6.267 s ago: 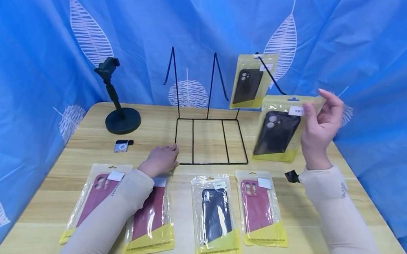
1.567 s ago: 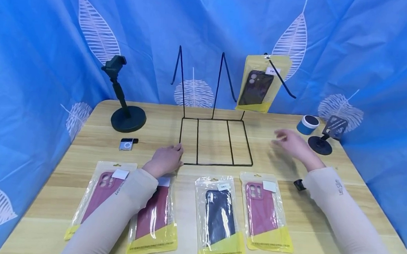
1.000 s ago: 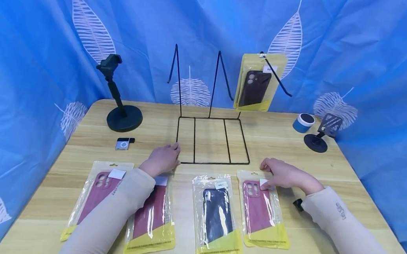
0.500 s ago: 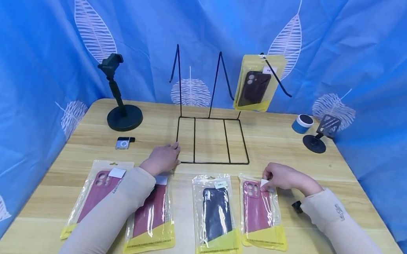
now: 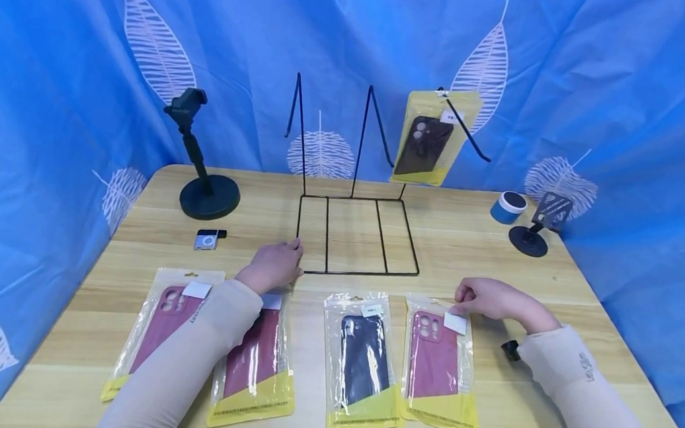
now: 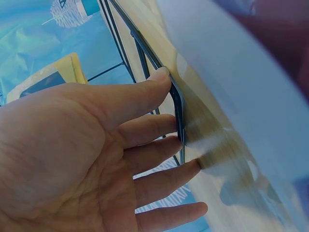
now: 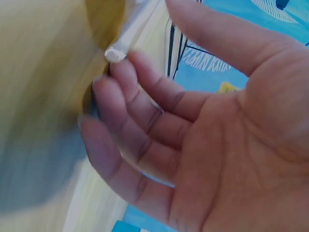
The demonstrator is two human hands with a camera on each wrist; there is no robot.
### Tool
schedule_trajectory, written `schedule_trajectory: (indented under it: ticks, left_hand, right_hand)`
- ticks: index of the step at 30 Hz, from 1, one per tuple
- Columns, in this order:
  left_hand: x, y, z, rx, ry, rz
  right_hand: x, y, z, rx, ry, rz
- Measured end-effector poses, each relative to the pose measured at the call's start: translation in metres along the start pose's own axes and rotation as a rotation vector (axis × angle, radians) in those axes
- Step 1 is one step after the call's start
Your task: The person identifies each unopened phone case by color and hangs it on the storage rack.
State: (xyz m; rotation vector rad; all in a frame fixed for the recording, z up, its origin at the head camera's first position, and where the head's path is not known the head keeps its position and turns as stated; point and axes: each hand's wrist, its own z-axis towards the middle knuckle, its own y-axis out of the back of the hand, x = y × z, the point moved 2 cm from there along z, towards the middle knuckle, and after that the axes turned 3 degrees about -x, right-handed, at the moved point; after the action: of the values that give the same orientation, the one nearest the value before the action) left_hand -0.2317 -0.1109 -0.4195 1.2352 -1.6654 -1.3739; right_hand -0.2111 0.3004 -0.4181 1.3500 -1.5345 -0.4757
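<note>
A leaf-printed blue cloth (image 5: 241, 48) hangs behind the wooden tabletop (image 5: 507, 411). The hands are well apart: the left hand (image 5: 272, 266) grips the wire rack (image 5: 326, 236) at its near left corner, thumb over the wire. The right hand (image 5: 494, 299) has moved onto the upper right corner of the rightmost red-cased pouch (image 5: 434, 373), seemingly pinching it; the white label (image 5: 455, 323), partly covered a moment ago, now shows. The pouch has shifted slightly nearer, its lower end against the dark-cased pouch (image 5: 365, 355). The dark pouch held earlier now hangs among the pouches (image 5: 427, 144) on the rack's right hook (image 5: 467, 131), so work has apparently passed to the red-cased one.
</note>
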Motion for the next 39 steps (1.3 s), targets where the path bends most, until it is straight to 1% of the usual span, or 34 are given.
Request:
schedule_trajectory:
  ticks: [3, 7, 9, 12, 15, 17, 20, 23, 26, 29, 31, 34, 37, 39]
  left_hand:
    - [0.000, 0.001, 0.000, 0.001, -0.003, 0.006]
    - [-0.001, 0.003, -0.001, 0.005, -0.007, 0.007]
    - [-0.001, 0.003, -0.001, 0.008, -0.008, 0.006]
    - [-0.001, 0.003, 0.001, 0.013, -0.010, 0.013]
    - [0.000, 0.002, 0.004, 0.016, -0.016, 0.032]
    - [0.001, 0.002, 0.004, 0.020, -0.020, 0.041]
    - [0.001, 0.004, 0.005, 0.030, -0.022, 0.048]
    - [0.001, 0.004, 0.005, 0.035, -0.021, 0.050]
    - [0.001, 0.004, 0.006, 0.034, -0.020, 0.060]
    - [0.001, 0.002, 0.008, 0.036, -0.019, 0.063]
    - [0.001, 0.002, 0.007, 0.040, -0.019, 0.062]
    - [0.000, 0.002, 0.007, 0.043, -0.021, 0.061]
    - [0.000, 0.003, 0.006, 0.040, -0.019, 0.061]
    - [-0.001, 0.003, 0.006, 0.035, -0.019, 0.062]
  right_hand:
    - [-0.002, -0.002, -0.002, 0.027, 0.011, 0.004]
    - [-0.003, -0.005, -0.004, 0.022, 0.023, -0.019]
    - [-0.003, -0.004, -0.004, 0.005, 0.043, -0.023]
    - [-0.003, 0.003, -0.007, -0.049, 0.100, 0.023]
    - [-0.001, 0.016, -0.013, -0.141, 0.165, 0.097]
    - [0.003, 0.025, -0.017, -0.211, 0.184, 0.139]
    - [0.012, 0.036, -0.025, -0.305, 0.208, 0.206]
    - [0.023, 0.044, -0.031, -0.397, 0.263, 0.253]
    - [0.032, 0.050, -0.036, -0.488, 0.318, 0.250]
    - [0.038, 0.054, -0.039, -0.581, 0.343, 0.228]
    - [0.042, 0.056, -0.040, -0.648, 0.369, 0.238]
    - [0.047, 0.061, -0.042, -0.769, 0.434, 0.285]
    - [0.053, 0.069, -0.042, -0.906, 0.532, 0.378]
    - [0.057, 0.077, -0.041, -1.005, 0.581, 0.453]
